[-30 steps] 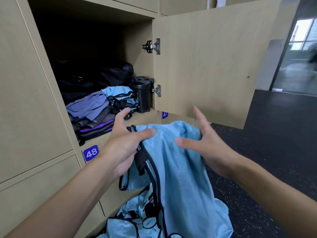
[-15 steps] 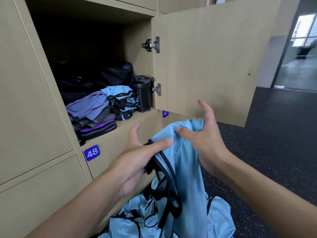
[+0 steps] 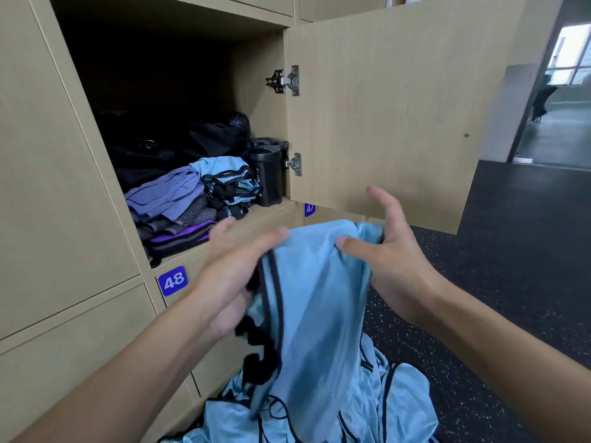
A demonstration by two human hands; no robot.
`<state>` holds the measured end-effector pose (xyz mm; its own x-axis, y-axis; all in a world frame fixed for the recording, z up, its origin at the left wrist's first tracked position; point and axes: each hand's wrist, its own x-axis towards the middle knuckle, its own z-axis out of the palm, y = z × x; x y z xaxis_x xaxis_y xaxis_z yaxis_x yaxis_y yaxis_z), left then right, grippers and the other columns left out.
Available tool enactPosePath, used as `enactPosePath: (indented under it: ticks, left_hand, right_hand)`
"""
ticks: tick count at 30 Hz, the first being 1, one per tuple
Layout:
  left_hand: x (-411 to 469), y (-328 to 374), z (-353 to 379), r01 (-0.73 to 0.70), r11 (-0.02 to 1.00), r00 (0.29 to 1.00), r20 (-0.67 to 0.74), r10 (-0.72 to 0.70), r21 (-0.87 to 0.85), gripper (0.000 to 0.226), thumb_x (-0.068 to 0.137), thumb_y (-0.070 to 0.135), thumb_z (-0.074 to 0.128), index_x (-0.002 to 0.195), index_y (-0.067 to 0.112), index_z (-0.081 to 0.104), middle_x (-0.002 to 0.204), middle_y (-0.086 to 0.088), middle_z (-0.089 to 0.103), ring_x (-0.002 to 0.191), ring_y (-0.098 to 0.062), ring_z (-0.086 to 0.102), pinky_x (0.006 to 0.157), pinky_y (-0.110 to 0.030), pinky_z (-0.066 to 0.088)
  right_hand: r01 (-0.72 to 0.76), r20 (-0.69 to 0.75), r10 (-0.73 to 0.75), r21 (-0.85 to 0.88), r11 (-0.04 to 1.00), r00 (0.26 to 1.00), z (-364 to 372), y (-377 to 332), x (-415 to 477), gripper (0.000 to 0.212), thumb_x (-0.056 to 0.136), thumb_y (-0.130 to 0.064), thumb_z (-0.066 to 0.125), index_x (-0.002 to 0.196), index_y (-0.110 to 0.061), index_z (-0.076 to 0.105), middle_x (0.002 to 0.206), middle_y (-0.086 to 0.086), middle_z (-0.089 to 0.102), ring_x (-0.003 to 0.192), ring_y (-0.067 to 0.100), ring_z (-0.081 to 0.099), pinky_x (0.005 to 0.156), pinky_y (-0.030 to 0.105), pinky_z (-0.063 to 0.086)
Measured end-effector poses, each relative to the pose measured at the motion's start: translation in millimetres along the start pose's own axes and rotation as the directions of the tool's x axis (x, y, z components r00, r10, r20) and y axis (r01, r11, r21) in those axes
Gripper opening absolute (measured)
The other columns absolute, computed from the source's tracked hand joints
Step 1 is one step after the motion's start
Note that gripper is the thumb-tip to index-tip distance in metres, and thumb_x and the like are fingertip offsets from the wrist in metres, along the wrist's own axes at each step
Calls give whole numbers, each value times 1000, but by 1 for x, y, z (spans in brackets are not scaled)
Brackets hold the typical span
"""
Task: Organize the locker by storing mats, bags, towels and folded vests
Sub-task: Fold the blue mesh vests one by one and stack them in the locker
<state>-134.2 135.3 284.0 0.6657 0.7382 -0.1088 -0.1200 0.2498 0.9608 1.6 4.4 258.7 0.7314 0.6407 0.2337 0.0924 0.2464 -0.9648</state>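
- Open wooden locker (image 3: 259, 91), folded clothes (image 3: 179, 199) stacked at its shelf's front edge.
- Left hand (image 3: 224, 282) and right hand (image 3: 396, 260) hold up a light blue vest (image 3: 313, 298), each grip pinching its top.

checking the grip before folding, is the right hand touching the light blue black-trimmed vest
Touching. The head view shows the right hand with its thumb pressed on the top fold of the light blue black-trimmed vest, fabric tucked against its palm.

Light-blue vest (image 3: 319, 298) with black trim, lavender folded cloth (image 3: 166, 193), black bottle (image 3: 267, 179), beige locker door (image 3: 383, 107), speckled dark floor (image 3: 511, 251).
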Motion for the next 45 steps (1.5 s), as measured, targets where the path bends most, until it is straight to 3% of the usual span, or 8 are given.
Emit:
enactPosePath:
  ticks: [5, 13, 19, 22, 25, 31, 37, 45]
  left_hand:
    - [-10, -11, 5, 27, 999, 980, 195, -35, 43, 112, 80, -19, 66, 147, 57, 18, 93, -9, 77, 86, -25, 75, 72, -42, 62]
    - [10, 5, -9, -86, 996, 993, -86, 83, -38, 67, 87, -9, 63, 132, 35, 41, 109, -18, 66, 74, -23, 66, 59, -33, 58]
    - [12, 13, -16, 37, 994, 997, 70, -44, 102, 27, 85, -4, 69, 102, 14, 59, 83, -14, 65, 59, -20, 63, 49, -25, 55]
    - [6, 14, -20, 48, 972, 970, 220, -101, 232, 43, 76, -13, 72, 109, 12, 61, 85, -16, 67, 68, -23, 69, 64, -29, 61]
    - [4, 13, -23, -28, 900, 962, 256, -94, 435, 58, 74, -15, 75, 113, 26, 62, 95, -21, 66, 80, -28, 66, 85, -44, 57]
    - [9, 14, -28, -360, 710, 918, 365, 154, 605, 28, 82, 1, 76, 96, 23, 67, 85, -8, 66, 67, -10, 60, 64, -23, 51]
    - [20, 14, -37, -504, 271, 861, 454, 228, 820, 12, 90, 37, 67, 78, 36, 67, 77, -3, 67, 57, -22, 60, 51, -39, 49]
    - [26, 3, -36, -505, 154, 846, 452, 282, 849, 31, 96, 40, 57, 72, 20, 60, 94, 11, 47, 75, -10, 50, 62, -23, 36]
  right_hand:
    - [-20, -18, 20, 3, 1000, 1000, 0, -5, 0, 78, 82, -12, 78, 128, -60, 38, 144, 14, 44, 113, 25, 65, 98, 50, 52]
    - [-152, -11, 152, -136, 979, 988, -18, -12, 0, 79, 88, -5, 70, 143, -48, 31, 112, 27, 65, 100, 33, 69, 97, 51, 51]
    - [-133, -206, 97, -166, 977, 974, -26, -5, 10, 9, 91, -11, 67, 92, -19, 70, 93, 15, 59, 81, 29, 54, 79, 40, 44]
    - [-138, -208, 107, -140, 980, 972, -31, -7, 11, 15, 93, -10, 65, 81, -5, 73, 90, 10, 67, 82, 26, 53, 79, 42, 44]
    - [-120, -109, 100, -197, 973, 989, -36, -18, 6, 9, 87, -12, 71, 91, -5, 74, 90, 7, 70, 79, 24, 59, 77, 40, 47]
    - [-19, 194, 111, -425, 905, 975, -41, -32, -4, 24, 80, 3, 73, 104, 2, 68, 98, 14, 74, 85, 21, 71, 84, 34, 56]
    - [118, 184, 28, -735, 667, 983, -41, -27, -3, 12, 83, -12, 72, 74, -13, 65, 62, -10, 55, 52, 1, 47, 52, 15, 37]
    - [160, 149, -64, -829, 536, 987, -47, -16, 0, 32, 94, -24, 61, 76, 3, 59, 74, -4, 51, 56, 0, 44, 53, 9, 34]
